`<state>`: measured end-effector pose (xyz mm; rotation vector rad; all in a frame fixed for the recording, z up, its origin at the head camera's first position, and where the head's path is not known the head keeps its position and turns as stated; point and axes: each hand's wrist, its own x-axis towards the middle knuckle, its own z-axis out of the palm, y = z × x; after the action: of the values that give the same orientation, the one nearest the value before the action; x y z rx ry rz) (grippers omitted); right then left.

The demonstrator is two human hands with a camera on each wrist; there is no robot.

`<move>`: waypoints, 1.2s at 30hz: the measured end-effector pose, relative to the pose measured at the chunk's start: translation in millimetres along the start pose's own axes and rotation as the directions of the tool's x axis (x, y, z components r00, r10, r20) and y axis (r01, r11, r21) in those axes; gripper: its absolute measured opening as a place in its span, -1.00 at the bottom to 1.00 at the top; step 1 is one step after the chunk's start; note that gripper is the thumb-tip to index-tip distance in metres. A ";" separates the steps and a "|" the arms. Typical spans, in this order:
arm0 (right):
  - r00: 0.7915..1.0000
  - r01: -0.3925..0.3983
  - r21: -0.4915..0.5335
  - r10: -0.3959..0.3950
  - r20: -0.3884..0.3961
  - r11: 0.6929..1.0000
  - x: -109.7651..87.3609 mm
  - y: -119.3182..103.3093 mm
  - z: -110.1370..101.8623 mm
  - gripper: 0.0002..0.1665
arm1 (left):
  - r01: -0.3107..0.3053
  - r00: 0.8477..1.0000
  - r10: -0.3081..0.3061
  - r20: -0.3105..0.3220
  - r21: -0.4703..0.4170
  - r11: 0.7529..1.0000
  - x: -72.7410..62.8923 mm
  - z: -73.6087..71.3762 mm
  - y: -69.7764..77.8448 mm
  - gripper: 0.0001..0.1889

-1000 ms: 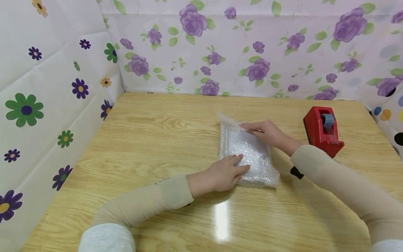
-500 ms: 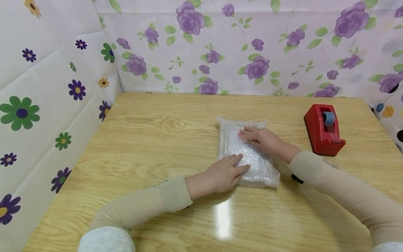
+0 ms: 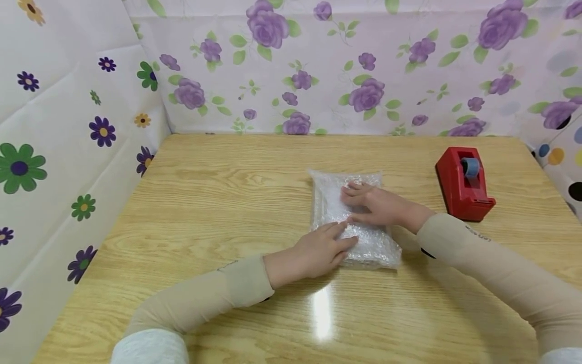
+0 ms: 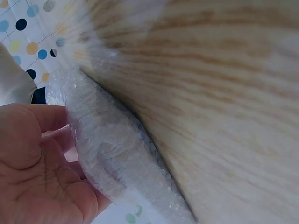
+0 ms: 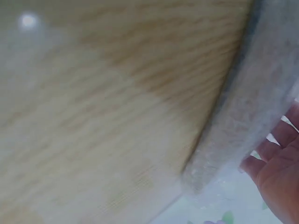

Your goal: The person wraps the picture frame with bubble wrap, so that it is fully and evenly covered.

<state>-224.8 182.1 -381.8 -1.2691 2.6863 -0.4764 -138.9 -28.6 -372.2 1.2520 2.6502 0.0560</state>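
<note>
1. Beige sleeves [image 3: 204, 293] come in from seven and four o'clock, each bearing small dark lettering; paler grey cloth shows at their near ends.
2. The left hand [image 3: 318, 250] lies at the packet's eight o'clock, fingers [image 3: 347, 242] spread and almost straight, resting on the wrap and gripping nothing.
3. The right hand [image 3: 375, 203] comes over the packet from two o'clock. Its fingers are loosely extended, thumb held apart, touching the top; its thumb tip is just beside the left fingertips.
4. Beneath both hands, the packet [image 3: 375, 245] lies flat on the counter, right of the middle: a roughly rectangular slab in clear, crinkled, shiny bubble wrap, with loose corners at eleven and five o'clock.
5. The counter [image 3: 218, 202] is glossy, yellowish, wood-grained; a white glare sits near seven o'clock from the packet.
6. Between two and three o'clock from the packet stands a red, wedge-shaped tape dispenser [image 3: 459, 187] with a blue-centred roll [image 3: 470, 167].
7. Beyond, at twelve, hangs a creased rose-print cloth [image 3: 336, 71]; a daisy-print cloth [image 3: 54, 151] is at ten, coloured dots at two.
</note>
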 end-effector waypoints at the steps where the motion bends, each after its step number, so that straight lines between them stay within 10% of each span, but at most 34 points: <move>1: 1.000 0.002 -0.003 -0.002 0.000 1.000 -0.6 -0.2 -0.7 -0.34 | -0.008 1.000 0.007 -0.004 -0.026 1.000 0.7 -0.2 -1.6 -0.54; 4: 1.000 -0.001 0.005 0.001 0.001 1.000 -1.2 -1.4 -2.6 -0.34 | -0.047 0.998 0.040 -0.038 -0.206 0.977 3.9 -2.7 -13.6 -0.53; 7: 1.000 -0.023 0.028 0.023 0.008 0.999 -0.3 -2.7 -3.1 -0.33 | -0.053 0.990 -0.012 -0.143 -0.441 0.896 6.3 -8.8 -36.2 -0.57; 10: 0.999 -0.044 0.038 0.043 0.019 0.998 0.0 -3.6 -2.7 -0.30 | -0.037 0.949 -0.149 -0.278 -0.569 0.822 10.4 -18.7 -64.4 -0.53; 14: 0.998 -0.060 0.025 0.059 0.026 0.998 -1.3 -3.0 -2.4 -0.28 | 0.049 0.911 -0.254 -0.325 -0.525 0.850 20.8 -29.5 -97.0 -0.30; 21: 0.999 -0.046 0.019 0.046 0.006 0.999 -3.9 -0.8 0.8 -0.30 | 0.090 0.987 -0.128 -0.095 -0.326 0.941 41.3 -30.3 -115.1 -0.13; 36: 0.999 -0.002 -0.065 -0.001 -0.050 0.998 -4.5 -0.9 7.5 -0.37 | 0.124 0.991 -0.121 0.057 -0.044 0.991 32.2 -16.0 -106.5 0.03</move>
<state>-219.4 183.4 -388.5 -1.2896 2.7646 -0.4300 -242.9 -71.0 -375.3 1.0586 2.6565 0.0644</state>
